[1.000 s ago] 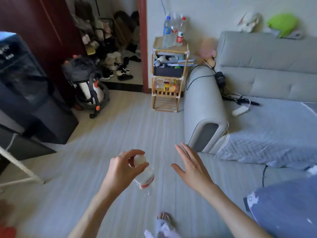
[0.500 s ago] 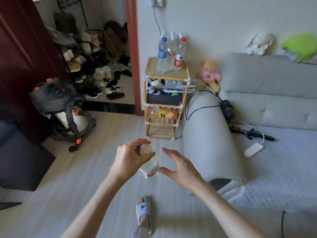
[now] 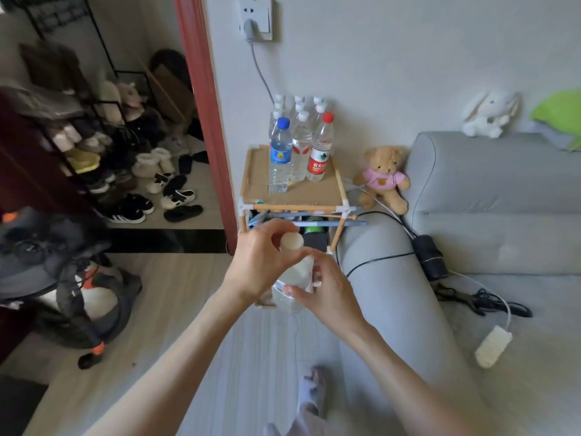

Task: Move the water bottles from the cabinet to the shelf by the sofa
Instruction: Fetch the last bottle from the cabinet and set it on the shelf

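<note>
Nearest, a slippered foot (image 3: 309, 393) stands on the pale wooden floor (image 3: 176, 303), just beside the arm of the grey sofa (image 3: 490, 196). Above it both bare forearms reach forward and meet on one clear water bottle (image 3: 294, 278) with a white cap, held upright in the air in front of the shelf (image 3: 294, 196). The left hand (image 3: 262, 262) grips the bottle's neck, fingers curled around it just under the cap. The right hand (image 3: 327, 294) holds the body lower down, thumb and fingers pinching it at the label. The bottle hangs below the shelf's top board and clear of it.

Beyond the hands, the bamboo-framed shelf stands between the red door frame (image 3: 204, 121) and the sofa arm. On its top board a cluster of water bottles (image 3: 298, 143) stands upright, gathered toward the back right, the front row showing a blue cap, a white cap and a red cap. A teddy bear (image 3: 382, 177) in a pink shirt sits to the right of the shelf against the sofa. Farther back, a white plush rabbit (image 3: 489, 113) rests on the sofa's top, and a wall socket (image 3: 256, 17) holds a plug above the shelf. To the left, shoes (image 3: 157, 190) lie beyond the doorway.
</note>
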The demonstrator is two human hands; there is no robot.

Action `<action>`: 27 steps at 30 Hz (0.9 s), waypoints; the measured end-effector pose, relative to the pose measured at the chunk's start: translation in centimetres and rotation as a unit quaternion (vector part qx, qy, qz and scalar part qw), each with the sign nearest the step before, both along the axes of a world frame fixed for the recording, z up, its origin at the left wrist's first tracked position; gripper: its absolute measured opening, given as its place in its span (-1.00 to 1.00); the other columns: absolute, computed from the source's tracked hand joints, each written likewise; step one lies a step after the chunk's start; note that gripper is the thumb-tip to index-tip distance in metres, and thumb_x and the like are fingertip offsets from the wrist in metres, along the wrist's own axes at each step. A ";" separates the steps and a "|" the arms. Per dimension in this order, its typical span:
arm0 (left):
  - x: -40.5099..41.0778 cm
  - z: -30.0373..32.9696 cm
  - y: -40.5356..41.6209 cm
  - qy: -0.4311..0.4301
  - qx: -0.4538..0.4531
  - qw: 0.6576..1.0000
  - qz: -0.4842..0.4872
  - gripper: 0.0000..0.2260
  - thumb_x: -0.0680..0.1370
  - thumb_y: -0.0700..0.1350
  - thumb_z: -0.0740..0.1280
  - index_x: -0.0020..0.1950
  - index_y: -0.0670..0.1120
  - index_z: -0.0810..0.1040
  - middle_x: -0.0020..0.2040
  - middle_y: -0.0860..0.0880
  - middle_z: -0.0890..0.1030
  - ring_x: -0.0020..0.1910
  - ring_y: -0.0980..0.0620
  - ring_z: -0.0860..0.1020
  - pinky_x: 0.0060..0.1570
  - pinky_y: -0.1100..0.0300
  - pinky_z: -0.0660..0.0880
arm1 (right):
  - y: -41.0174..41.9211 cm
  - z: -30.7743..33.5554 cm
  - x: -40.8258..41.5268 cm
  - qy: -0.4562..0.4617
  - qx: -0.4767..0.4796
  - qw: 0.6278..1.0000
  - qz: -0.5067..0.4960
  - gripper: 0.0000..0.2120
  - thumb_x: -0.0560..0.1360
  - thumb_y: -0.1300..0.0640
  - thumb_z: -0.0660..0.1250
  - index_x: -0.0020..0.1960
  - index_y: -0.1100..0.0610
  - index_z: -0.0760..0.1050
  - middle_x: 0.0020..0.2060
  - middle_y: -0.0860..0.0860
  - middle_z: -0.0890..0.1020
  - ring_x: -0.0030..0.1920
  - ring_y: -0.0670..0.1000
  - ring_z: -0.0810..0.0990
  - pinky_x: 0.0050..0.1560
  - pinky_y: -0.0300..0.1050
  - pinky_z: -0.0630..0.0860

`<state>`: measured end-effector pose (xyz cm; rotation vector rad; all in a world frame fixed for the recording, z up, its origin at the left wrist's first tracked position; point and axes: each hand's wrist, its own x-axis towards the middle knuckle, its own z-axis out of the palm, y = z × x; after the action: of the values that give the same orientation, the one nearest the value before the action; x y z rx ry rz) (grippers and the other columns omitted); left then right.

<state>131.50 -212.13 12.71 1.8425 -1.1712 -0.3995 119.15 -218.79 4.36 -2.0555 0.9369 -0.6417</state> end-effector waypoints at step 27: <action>18.9 -17.4 -24.6 -0.081 0.232 0.969 0.002 -0.73 0.50 -0.19 0.25 0.18 -0.18 0.49 0.15 -0.20 0.51 0.16 -0.21 0.45 0.19 -0.08 0.40 | -34.0 -2.2 15.2 -0.008 0.102 0.994 0.026 -0.44 0.32 0.12 0.48 0.23 -0.01 0.32 0.06 -0.27 0.40 0.13 -0.13 0.44 0.19 -0.01 0.50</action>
<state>150.43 -236.72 -4.69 2.3160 -1.2585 -0.5671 134.32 -252.81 2.17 -1.8840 0.8980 -0.5130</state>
